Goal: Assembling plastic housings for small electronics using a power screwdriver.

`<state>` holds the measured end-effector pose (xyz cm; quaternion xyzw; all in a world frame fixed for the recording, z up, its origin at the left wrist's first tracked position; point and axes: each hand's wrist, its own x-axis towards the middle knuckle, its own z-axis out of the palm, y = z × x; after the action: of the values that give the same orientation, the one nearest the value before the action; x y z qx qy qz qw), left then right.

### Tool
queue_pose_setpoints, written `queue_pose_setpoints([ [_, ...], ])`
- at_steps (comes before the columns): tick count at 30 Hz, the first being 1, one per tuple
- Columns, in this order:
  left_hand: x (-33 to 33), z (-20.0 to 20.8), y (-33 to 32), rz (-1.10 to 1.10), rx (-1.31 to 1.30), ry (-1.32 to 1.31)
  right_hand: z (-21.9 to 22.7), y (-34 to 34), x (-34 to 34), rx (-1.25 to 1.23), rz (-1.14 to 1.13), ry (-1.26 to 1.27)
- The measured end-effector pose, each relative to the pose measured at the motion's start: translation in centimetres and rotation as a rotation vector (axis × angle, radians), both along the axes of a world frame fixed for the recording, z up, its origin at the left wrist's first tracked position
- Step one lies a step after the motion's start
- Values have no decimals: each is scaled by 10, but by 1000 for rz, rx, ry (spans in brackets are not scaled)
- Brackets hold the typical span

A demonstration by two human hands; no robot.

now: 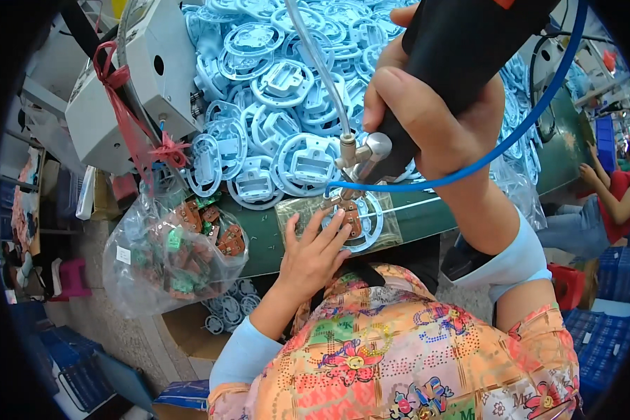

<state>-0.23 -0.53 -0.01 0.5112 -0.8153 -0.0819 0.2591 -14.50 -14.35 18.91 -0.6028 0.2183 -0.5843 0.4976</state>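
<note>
My right hand (441,129) is wrapped round a black power screwdriver (451,49), held at a slant with its metal nose pointing down. A clear tube (318,63) and a blue hose (511,150) run to the tool's nose. Beneath the tip lies a round light-blue plastic part (380,222) with a brown circuit board (354,218) in it. My left hand (311,257) stretches its fingers apart, fingertips resting at the left edge of this part and board. The exact spot where the tip meets the board is partly hidden by fingers and tool.
Light-blue plastic parts (280,80) are heaped across the far side of the green table (266,241). A clear bag of brown and green boards (143,269) hangs at the left edge, beside a grey machine (136,91). Below is a carton (182,329); a person (598,199) sits far right.
</note>
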Motion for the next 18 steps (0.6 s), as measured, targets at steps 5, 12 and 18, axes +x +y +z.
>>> queue_pose_setpoints([
  [5,1,-3,0,0,21,15,-5,-5,3,28,39,30],
  [12,-3,6,2,-3,63,33,-20,-10,1,-148,1,20],
  [18,-1,2,1,1,32,-30,-1,-14,-9,-172,-2,103],
])
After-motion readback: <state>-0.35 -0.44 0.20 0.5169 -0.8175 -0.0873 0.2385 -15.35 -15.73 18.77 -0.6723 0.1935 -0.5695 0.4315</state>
